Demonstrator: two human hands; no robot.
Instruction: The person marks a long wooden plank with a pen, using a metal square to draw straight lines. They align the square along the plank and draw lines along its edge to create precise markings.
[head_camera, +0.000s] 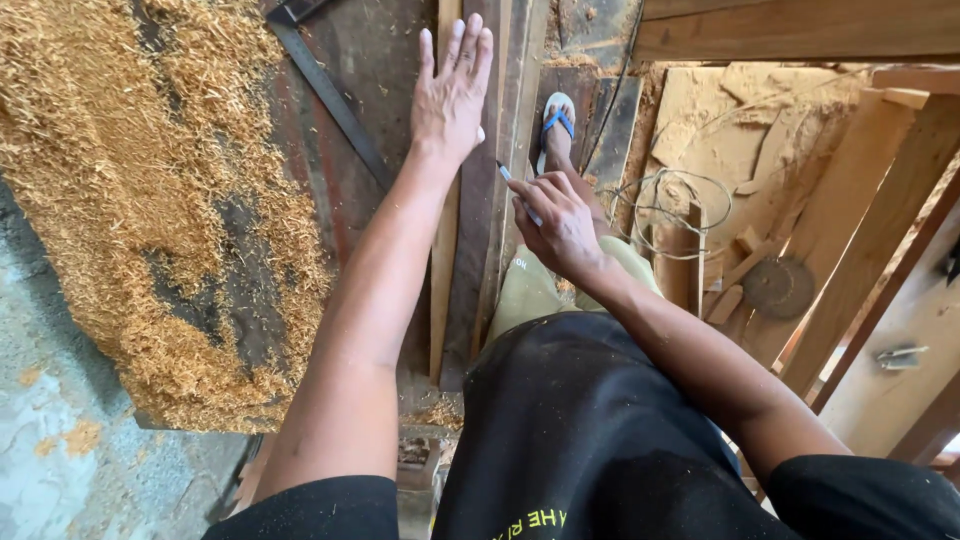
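the right hand (560, 225) pinches a thin pen with a blue tip (512, 183) in its curled fingers, the tip pointing up and left, touching or just above the edge of a long dark wooden plank (478, 200) that runs away from the person along the workbench. the left hand (452, 92) grasps nothing: it lies flat and open, fingers spread, pressing down on that plank and the narrower pale wooden strip (441, 270) beside it, a little beyond the pen.

as far as the work goes, the wood looks steadied and the pen is placed for marking; no drawn line can be made out on the plank, so the marking seems barely begun or not yet done.

further out, a heap of golden sawdust (130, 190) covers the bench to the left, and a dark metal square (330, 90) lies between it and the left hand. to the right, below the bench, are a foot in a blue-strapped sandal (557, 118), a coil of pale cord (670, 205) and a round saw blade (779, 287) among timber offcuts.
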